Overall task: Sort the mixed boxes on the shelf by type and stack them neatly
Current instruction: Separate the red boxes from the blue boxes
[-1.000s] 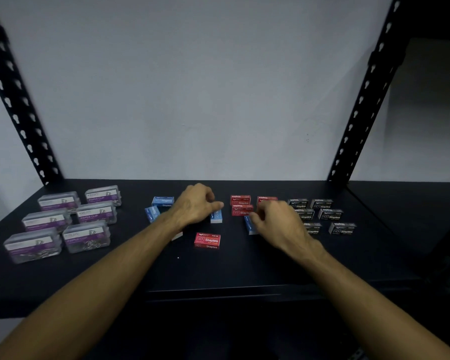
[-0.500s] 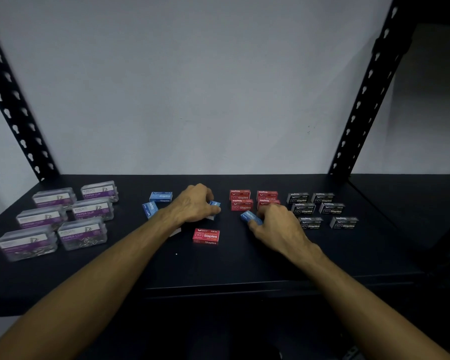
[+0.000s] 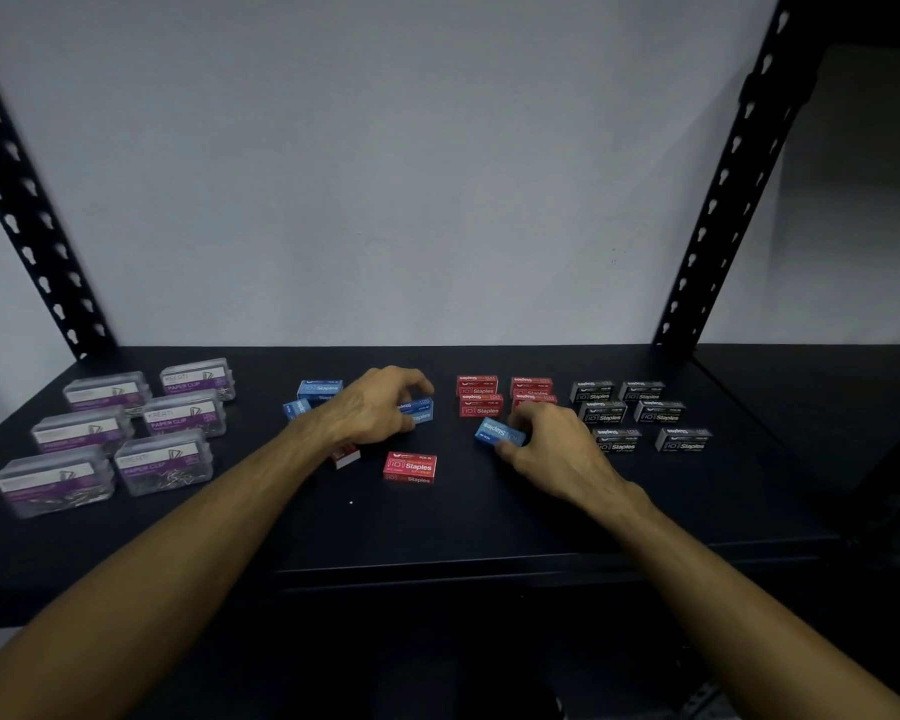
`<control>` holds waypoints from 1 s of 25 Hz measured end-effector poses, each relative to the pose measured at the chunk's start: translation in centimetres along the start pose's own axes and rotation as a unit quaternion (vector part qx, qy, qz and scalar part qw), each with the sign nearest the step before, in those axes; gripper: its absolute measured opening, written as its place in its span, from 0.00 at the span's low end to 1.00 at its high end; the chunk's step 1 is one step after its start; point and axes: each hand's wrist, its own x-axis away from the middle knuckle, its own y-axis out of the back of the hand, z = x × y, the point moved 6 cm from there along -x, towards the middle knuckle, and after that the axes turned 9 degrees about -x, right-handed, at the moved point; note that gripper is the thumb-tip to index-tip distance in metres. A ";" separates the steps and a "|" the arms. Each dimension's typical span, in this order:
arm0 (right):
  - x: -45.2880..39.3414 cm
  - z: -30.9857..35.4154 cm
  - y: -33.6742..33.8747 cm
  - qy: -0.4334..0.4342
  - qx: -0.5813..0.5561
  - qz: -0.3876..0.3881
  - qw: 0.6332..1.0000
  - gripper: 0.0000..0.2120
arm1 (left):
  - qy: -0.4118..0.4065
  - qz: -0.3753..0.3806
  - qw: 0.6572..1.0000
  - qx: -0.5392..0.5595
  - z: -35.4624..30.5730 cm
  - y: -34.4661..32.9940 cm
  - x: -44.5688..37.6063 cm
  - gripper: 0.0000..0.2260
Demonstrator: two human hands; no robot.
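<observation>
since a second ago the right hand (image 3: 552, 449) has dragged the loose blue cardboard staple box (image 3: 500, 432) forward, away from the red staple box group (image 3: 481, 402), and now pinches it between thumb and fingers, tilted, on the black metal shelf (image 3: 489, 522). the left hand (image 3: 375, 413) stays curled over another blue staple box (image 3: 419, 410), left of the red group, fingers bent round its top. both forearms reach in from the front, wrists low. a lone red staple box (image 3: 410, 467) lies in front of the red group, between the hands. the clear plastic paper clip boxes (image 3: 178, 413) sit far left of it, the black staple boxes (image 3: 640, 413) just right.
</observation>
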 end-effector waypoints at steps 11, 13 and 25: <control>0.5 0.8 0.0 0.021 -0.057 0.029 0.998 0.10 | 0.002 0.025 0.999 -0.022 0.7 0.5 0.9 0.17; 0.6 0.7 -0.1 0.008 -0.044 0.038 0.998 0.07 | 0.004 0.029 0.999 -0.021 0.8 0.5 1.1 0.16; 0.3 2.5 1.1 0.025 -0.047 0.022 0.998 0.03 | 0.010 0.016 1.000 -0.007 1.2 0.6 1.6 0.16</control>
